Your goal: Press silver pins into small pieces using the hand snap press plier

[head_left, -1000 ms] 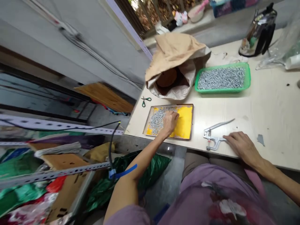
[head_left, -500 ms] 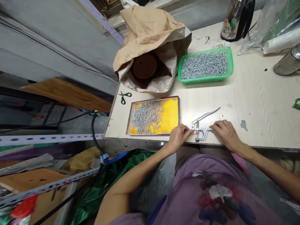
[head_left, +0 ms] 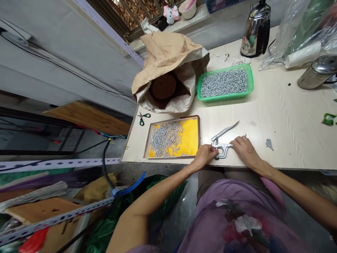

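A pair of grey-handled snap-fastener pliers [head_left: 224, 150] lies near the table's front edge, its upper handle raised and a spring beside the jaw. My right hand [head_left: 244, 150] grips the end of the lower handle between thumb and fingers. At the jaw, my left hand [head_left: 205, 155] is closed in a pinch, fingertips by a small red spot; whatever they hold is hidden. Left of that hand sits a shallow tray [head_left: 199, 135] with a yellow bottom and a heap of small silvery metal pieces [head_left: 163, 138].
Behind the tray stands an open brown paper sack [head_left: 171, 49]. A green basket [head_left: 229, 96] full of similar metal pieces is to its right. Scissors [head_left: 142, 118] lie at the left. A kettle [head_left: 254, 31], a steel mug [head_left: 314, 72] and plastic bags stand farther back.
My left hand has moved from the near end of the pliers in to the jaw. My right hand stays on the handle. The camera view has shifted, showing more of the windowsill.
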Available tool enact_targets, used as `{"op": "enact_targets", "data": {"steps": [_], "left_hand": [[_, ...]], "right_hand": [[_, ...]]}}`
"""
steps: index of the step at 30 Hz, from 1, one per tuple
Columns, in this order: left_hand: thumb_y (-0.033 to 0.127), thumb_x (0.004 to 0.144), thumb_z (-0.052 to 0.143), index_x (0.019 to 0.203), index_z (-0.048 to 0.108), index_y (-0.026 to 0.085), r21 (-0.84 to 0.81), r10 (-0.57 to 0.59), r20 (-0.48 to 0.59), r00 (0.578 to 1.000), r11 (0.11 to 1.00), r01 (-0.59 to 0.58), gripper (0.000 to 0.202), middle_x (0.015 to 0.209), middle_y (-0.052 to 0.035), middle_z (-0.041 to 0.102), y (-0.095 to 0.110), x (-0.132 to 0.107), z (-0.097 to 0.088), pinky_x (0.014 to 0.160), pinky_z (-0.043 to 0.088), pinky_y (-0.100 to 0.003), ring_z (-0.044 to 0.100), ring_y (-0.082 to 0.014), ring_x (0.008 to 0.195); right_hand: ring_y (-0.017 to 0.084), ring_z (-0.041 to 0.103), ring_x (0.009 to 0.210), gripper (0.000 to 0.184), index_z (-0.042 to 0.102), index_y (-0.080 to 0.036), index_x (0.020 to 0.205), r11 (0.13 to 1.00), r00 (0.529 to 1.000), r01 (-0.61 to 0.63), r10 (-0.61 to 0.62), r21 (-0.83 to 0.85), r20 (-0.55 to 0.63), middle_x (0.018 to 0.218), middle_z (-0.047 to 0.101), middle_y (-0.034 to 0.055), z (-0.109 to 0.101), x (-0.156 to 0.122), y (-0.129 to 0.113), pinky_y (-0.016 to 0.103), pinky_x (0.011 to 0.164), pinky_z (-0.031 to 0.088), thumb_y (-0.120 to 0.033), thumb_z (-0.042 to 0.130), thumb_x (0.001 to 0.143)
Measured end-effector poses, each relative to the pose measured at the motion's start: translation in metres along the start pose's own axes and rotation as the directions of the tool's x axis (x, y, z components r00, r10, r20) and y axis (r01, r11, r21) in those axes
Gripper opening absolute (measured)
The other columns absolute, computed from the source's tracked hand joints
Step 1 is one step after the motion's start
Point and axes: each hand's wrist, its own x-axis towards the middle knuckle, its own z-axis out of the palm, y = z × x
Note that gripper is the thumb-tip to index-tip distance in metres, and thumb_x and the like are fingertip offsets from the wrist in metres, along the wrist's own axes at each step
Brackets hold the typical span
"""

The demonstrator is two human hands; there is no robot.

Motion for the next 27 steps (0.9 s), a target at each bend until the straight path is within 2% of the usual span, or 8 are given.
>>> {"op": "enact_targets", "data": {"steps": [6,11,15,17,19,21,22,27], "left_hand": [[0.033,0.082,0.062,0.054,0.061,0.014,-0.046,-0.126,0.216,0.968,0.989,0.139,0.033,0.040,0.0032,0.047,0.000,0.010,-0.005,0.048,0.034,-0.021,0.043,-0.0090,0.040],[0.023,0.077,0.064,0.071,0.072,0.016,0.219,0.076,-0.036,0.996,0.973,-0.066,0.012,0.073,-0.0066,0.071,0.005,0.016,-0.016,0.064,0.046,-0.023,0.068,-0.0182,0.074],[0.025,0.083,0.058,0.073,0.073,0.013,0.054,0.092,-0.166,0.982,0.995,-0.084,0.021,0.058,-0.0020,0.065,0.030,0.031,-0.055,0.059,0.047,-0.021,0.065,-0.0148,0.057],[0.025,0.085,0.056,0.074,0.074,0.012,-0.032,0.126,-0.327,0.937,0.989,-0.144,0.024,0.053,0.0006,0.062,0.051,0.040,-0.086,0.056,0.046,-0.020,0.061,-0.0125,0.049],[0.024,0.087,0.056,0.084,0.075,0.012,-0.013,0.204,-0.516,0.832,0.969,-0.246,0.023,0.062,-0.0004,0.066,0.068,0.048,-0.118,0.060,0.047,-0.020,0.061,-0.0111,0.051],[0.023,0.086,0.059,0.099,0.075,0.012,0.041,0.251,-0.606,0.755,0.958,-0.285,0.023,0.072,-0.0019,0.070,0.075,0.054,-0.146,0.066,0.047,-0.021,0.062,-0.0109,0.055],[0.023,0.087,0.058,0.103,0.074,0.013,0.073,0.266,-0.608,0.748,0.957,-0.281,0.025,0.076,-0.0028,0.071,0.073,0.056,-0.156,0.068,0.047,-0.021,0.063,-0.0114,0.058],[0.022,0.087,0.055,0.086,0.076,0.013,0.320,0.164,-0.491,0.856,0.948,0.002,0.023,0.079,-0.0080,0.072,0.020,0.057,-0.160,0.068,0.043,-0.024,0.066,-0.0196,0.078]], "right_hand": [[0.021,0.042,0.081,0.019,0.062,-0.016,0.092,0.999,0.999,-0.029,0.028,-0.022,-0.031,0.086,0.056,0.0075,0.008,0.000,0.000,0.032,0.072,0.033,-0.009,0.045,0.094],[0.020,0.042,0.078,0.020,0.060,-0.019,0.087,0.998,0.994,-0.054,0.051,-0.028,-0.092,0.082,0.054,0.0050,0.009,-0.002,0.002,0.032,0.070,0.032,-0.010,0.044,0.094],[0.020,0.042,0.077,0.020,0.058,-0.021,0.085,0.997,0.990,-0.059,0.052,-0.047,-0.130,0.080,0.053,0.0040,0.008,-0.001,0.004,0.032,0.068,0.032,-0.013,0.044,0.095],[0.020,0.042,0.076,0.020,0.058,-0.021,0.083,0.998,0.988,-0.046,0.038,-0.050,-0.150,0.078,0.052,0.0037,0.007,0.000,0.004,0.032,0.068,0.032,-0.014,0.044,0.096],[0.019,0.043,0.075,0.021,0.058,-0.021,0.084,0.998,0.987,-0.035,0.027,-0.046,-0.159,0.078,0.053,0.0039,0.005,0.001,0.004,0.031,0.067,0.032,-0.015,0.043,0.096],[0.020,0.044,0.075,0.021,0.059,-0.021,0.085,0.999,0.988,-0.028,0.022,-0.037,-0.154,0.079,0.054,0.0045,0.004,0.001,0.005,0.032,0.067,0.033,-0.015,0.042,0.096],[0.020,0.044,0.075,0.022,0.060,-0.021,0.086,0.999,0.988,-0.025,0.020,-0.034,-0.151,0.079,0.055,0.0048,0.004,0.001,0.005,0.032,0.067,0.034,-0.015,0.042,0.097],[0.021,0.045,0.074,0.022,0.060,-0.021,0.086,0.999,0.984,0.002,-0.011,-0.048,-0.176,0.078,0.055,0.0055,0.006,0.002,0.007,0.033,0.067,0.034,-0.016,0.042,0.097]]}}
